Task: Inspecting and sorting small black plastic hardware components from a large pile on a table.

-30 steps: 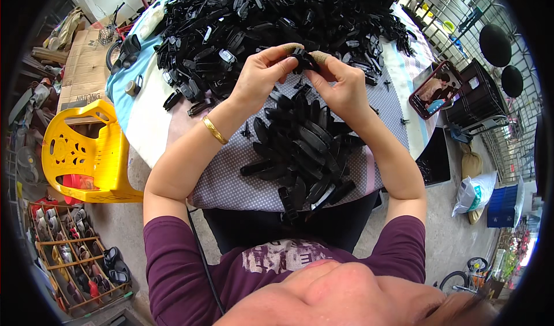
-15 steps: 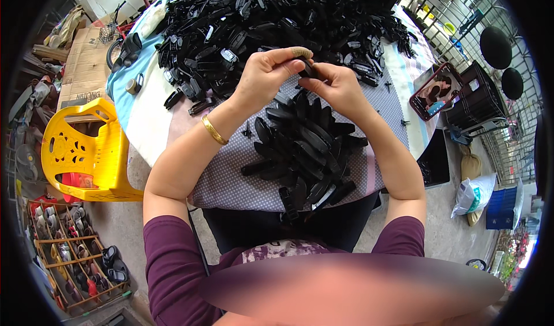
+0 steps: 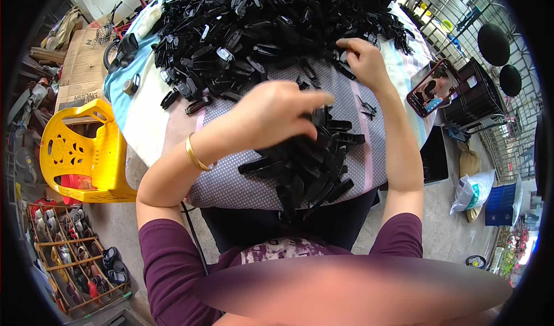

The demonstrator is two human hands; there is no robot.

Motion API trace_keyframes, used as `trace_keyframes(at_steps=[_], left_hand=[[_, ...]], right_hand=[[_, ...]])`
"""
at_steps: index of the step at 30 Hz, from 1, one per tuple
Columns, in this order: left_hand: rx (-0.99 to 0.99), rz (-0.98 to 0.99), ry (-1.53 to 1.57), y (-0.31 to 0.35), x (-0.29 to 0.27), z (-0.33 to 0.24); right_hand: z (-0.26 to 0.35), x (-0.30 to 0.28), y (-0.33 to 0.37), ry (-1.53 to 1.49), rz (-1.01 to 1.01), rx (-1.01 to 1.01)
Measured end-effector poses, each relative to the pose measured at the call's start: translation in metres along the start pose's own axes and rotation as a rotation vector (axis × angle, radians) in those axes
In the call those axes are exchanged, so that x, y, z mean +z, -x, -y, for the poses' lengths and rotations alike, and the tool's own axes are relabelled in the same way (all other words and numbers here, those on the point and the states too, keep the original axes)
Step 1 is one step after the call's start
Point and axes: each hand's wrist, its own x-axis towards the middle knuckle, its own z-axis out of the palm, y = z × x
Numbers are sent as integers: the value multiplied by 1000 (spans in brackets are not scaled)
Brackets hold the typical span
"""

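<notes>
My left hand hovers over the near heap of elongated black plastic pieces, blurred by motion. Its index finger points right and its thumb stands apart, with nothing visible between them. At the right front edge of the large pile of black plastic clip-like pieces, my right hand reaches in. Its index finger and thumb are spread beside the dark pieces, and I see nothing gripped. A few small, thin black parts lie on the dotted cloth, left of my right forearm.
A patterned tablecloth covers the table. On the right, a phone leans by a black crate. A yellow plastic chair stands at left, above a shoe rack. A tape roll sits at the table's left.
My hands were together around a black piece; now they are apart. The left has come nearer over the near heap, and the right has moved right and farther to the large pile.
</notes>
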Motion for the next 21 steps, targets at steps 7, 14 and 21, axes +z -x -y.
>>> trace_keyframes(at_steps=[7,14,21], left_hand=[[-53,-185,53,-1,-6,35],[-71,-40,-589,7,12,87],[-127,-123,-453,6,14,90]], right_hand=[[28,30,2,398,12,-95],[55,40,-2,320,132,18],[44,44,1,139,164,-23]])
